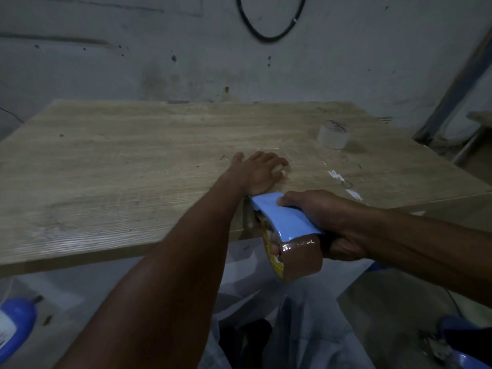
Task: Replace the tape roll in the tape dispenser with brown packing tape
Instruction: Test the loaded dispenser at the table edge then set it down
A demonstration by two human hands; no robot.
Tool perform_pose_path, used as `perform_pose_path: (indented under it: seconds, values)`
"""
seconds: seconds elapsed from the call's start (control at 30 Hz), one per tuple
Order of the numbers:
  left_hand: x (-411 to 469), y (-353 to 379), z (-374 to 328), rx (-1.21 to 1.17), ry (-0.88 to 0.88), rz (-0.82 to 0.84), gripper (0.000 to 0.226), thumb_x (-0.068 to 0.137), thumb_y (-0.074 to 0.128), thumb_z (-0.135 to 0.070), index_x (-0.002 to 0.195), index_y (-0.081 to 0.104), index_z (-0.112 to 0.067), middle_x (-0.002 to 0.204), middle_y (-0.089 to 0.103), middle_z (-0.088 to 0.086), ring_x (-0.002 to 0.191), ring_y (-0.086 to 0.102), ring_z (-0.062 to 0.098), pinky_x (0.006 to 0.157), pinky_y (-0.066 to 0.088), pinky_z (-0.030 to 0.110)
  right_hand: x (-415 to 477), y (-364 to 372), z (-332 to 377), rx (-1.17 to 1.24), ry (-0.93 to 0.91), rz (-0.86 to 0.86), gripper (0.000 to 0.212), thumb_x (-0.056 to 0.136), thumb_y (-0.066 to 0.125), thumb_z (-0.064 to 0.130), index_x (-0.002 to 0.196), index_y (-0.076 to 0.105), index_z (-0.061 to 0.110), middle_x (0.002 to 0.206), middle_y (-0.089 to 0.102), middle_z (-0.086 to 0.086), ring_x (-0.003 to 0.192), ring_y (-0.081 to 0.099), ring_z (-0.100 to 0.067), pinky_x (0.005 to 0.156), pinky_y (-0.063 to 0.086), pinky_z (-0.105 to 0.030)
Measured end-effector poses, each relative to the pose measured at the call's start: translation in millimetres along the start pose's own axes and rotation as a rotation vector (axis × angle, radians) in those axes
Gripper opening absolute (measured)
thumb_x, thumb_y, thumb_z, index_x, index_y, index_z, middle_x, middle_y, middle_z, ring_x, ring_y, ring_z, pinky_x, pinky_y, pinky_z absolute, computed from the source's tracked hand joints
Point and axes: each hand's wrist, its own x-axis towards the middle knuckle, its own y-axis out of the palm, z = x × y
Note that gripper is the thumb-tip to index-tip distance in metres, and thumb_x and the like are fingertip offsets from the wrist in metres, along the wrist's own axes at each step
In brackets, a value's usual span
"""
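A blue tape dispenser [282,218] hangs at the near edge of the wooden table [133,161], with a brown packing tape roll [300,258] mounted in it. My right hand [327,222] is closed around the dispenser's handle from the right. My left hand [259,173] lies flat, palm down with fingers spread, on the tabletop just beyond the dispenser's front end. A roll of clear tape [334,134] stands on the table at the far right, apart from both hands.
The table stands against a stained wall with a black cable loop [266,35]. White scraps [343,182] lie on the right of the tabletop. A blue object [16,323] sits on the floor at lower left, another blue thing [463,342] at lower right.
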Motion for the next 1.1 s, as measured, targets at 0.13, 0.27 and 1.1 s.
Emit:
perform_pose_path:
  seconds: [0.13, 0.27, 1.1]
  values:
    - [-2, -1, 1, -0.013, -0.026, 0.0, 0.049, 0.099, 0.022, -0.058, 0.146, 0.03, -0.046, 0.162, 0.021, -0.006, 0.15, 0.013, 0.02, 0.112, 0.008, 0.066, -19, -3, -12, 0.023, 0.034, 0.027, 0.035, 0.1, 0.052, 0.021, 0.114, 0.051, -0.01, 0.052, 0.063, -0.022, 0.034, 0.061, -0.027, 0.034, 0.05, -0.027]
    - [-5, -2, -4, 0.045, -0.042, -0.061, 0.052, 0.096, 0.026, -0.063, 0.143, 0.035, -0.044, 0.161, 0.019, -0.004, 0.15, 0.011, 0.022, 0.113, 0.007, 0.066, -27, -3, -23, 0.047, 0.041, 0.02, 0.036, 0.097, 0.056, 0.022, 0.116, 0.052, -0.009, 0.057, 0.065, -0.023, 0.038, 0.063, -0.028, 0.036, 0.053, -0.029]
    - [-11, 14, -32, -0.028, -0.047, -0.098, 0.057, 0.094, 0.031, -0.064, 0.142, 0.039, -0.036, 0.155, 0.034, -0.005, 0.147, 0.019, 0.022, 0.112, 0.016, 0.061, -23, 3, -39, 0.023, 0.003, -0.045, 0.037, 0.097, 0.058, 0.03, 0.099, 0.06, -0.006, 0.053, 0.065, -0.017, 0.038, 0.062, -0.023, 0.041, 0.053, -0.027]
